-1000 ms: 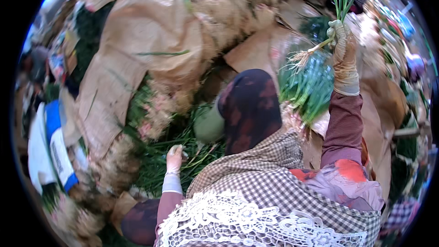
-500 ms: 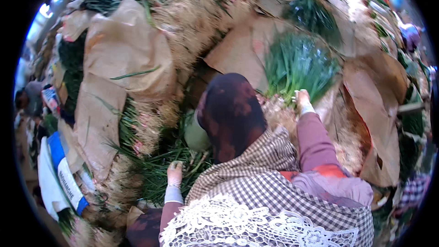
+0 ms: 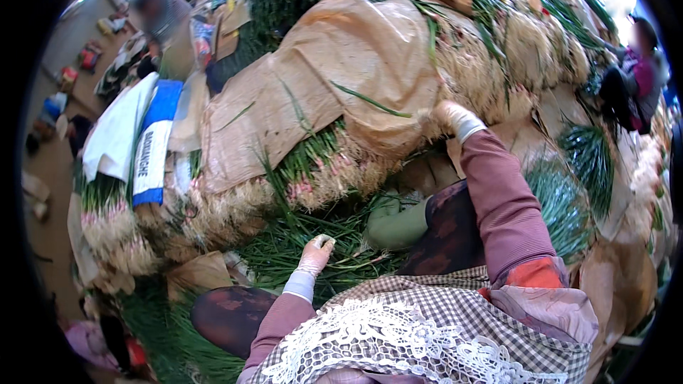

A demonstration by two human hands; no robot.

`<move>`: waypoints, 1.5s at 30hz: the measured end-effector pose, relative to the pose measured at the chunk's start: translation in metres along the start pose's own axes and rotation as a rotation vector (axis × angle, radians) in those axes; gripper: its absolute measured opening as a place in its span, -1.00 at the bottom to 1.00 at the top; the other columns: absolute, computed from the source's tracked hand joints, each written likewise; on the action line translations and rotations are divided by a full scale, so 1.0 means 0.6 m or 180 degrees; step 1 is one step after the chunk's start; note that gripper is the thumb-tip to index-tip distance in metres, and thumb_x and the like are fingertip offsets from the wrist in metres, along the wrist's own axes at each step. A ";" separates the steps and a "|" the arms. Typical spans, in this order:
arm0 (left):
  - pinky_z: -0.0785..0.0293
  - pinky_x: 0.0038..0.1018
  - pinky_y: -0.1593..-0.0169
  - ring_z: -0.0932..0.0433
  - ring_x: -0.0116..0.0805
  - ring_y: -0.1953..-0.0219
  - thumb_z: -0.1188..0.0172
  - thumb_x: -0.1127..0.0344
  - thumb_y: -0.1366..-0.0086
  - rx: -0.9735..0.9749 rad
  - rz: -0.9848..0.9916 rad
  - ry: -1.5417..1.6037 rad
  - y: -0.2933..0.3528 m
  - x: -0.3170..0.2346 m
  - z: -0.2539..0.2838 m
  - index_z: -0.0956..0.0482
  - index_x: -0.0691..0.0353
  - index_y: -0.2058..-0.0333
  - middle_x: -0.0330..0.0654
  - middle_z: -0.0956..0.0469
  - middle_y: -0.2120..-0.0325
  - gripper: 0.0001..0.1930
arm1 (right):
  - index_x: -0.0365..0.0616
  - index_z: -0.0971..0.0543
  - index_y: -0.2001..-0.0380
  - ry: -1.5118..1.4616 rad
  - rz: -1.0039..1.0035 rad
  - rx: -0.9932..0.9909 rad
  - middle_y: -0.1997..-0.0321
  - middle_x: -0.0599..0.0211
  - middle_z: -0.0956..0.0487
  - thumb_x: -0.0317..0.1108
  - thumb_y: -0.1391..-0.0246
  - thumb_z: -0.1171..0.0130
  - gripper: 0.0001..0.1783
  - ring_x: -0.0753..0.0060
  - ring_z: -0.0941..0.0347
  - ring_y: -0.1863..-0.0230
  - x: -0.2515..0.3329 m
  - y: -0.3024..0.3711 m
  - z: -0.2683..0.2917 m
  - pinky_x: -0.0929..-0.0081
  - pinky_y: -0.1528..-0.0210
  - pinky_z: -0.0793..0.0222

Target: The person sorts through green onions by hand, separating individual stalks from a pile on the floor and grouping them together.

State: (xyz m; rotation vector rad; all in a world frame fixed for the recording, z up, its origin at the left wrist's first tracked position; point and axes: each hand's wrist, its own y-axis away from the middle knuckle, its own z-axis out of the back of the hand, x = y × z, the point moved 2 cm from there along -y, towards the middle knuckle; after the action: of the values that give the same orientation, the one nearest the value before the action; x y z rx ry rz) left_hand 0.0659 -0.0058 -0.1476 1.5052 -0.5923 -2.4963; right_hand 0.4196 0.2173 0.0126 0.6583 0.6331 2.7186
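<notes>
My left hand (image 3: 316, 252), in a thin pale glove, hovers over loose green onion stalks (image 3: 284, 259) with its fingers curled in and nothing visible between them. My right hand (image 3: 455, 117), gloved too, reaches forward to the right edge of a brown sheet (image 3: 377, 64), beside pale onion roots (image 3: 484, 78). Its fingers are partly smeared, so whether they grip the sheet cannot be told. That sheet covers a long stack of green onions (image 3: 313, 160), whose pinkish white stems and hairy roots stick out along the near side. On it rests a single green leaf (image 3: 370, 99).
A spread bunch of green onions (image 3: 558, 192) lies on brown sheeting right of my right arm, with another bunch (image 3: 589, 160) beyond. A white and blue sack (image 3: 153, 146) covers the stack's left end. People sit at the far right (image 3: 637, 78) and far left (image 3: 160, 18).
My view has swung left. My right hand has left the spread bunch of green onions and moved to the brown sheet's edge. My left hand stays over the loose stalks.
</notes>
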 end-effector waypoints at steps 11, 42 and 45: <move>-0.38 -0.59 0.41 -0.44 -0.47 0.52 0.10 0.27 -0.16 -0.0475 -0.0083 0.1899 0.025 -0.061 0.079 -0.39 0.29 0.35 -0.21 -0.45 0.53 -0.79 | -0.14 -0.39 0.23 0.0741 0.0507 -0.1480 0.32 0.15 -0.47 -0.12 0.07 0.09 -0.62 0.19 -0.41 0.28 0.160 0.109 0.022 0.37 0.22 -0.30; -0.03 -0.20 -0.04 -0.09 -0.10 -0.04 0.16 -0.19 -0.04 -0.1104 0.0043 0.4562 0.008 -0.018 0.123 0.05 0.19 -0.06 -0.03 -0.04 -0.02 -0.27 | -0.20 -0.05 -0.05 -0.1613 0.1567 0.0714 0.47 0.23 -0.45 -0.53 0.25 0.00 -0.31 0.34 -0.39 0.41 0.452 0.031 -0.237 0.52 0.32 -0.33; 0.06 -0.21 -0.06 0.01 -0.17 -0.09 0.19 -0.39 0.10 -0.0902 0.0045 0.4604 0.013 -0.043 0.135 0.11 0.17 -0.08 -0.10 0.05 -0.06 -0.10 | -0.16 -0.13 -0.02 -0.1134 0.2630 0.1052 0.42 0.26 -0.42 -0.62 0.31 0.07 -0.33 0.43 -0.35 0.40 0.438 0.175 -0.244 0.60 0.36 -0.32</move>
State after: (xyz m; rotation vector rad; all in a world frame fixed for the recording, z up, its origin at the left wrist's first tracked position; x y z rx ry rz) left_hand 0.0068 0.0160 -0.0902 2.4687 0.0349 -0.8433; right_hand 0.1060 0.1684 0.0416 1.7765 0.8654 3.0676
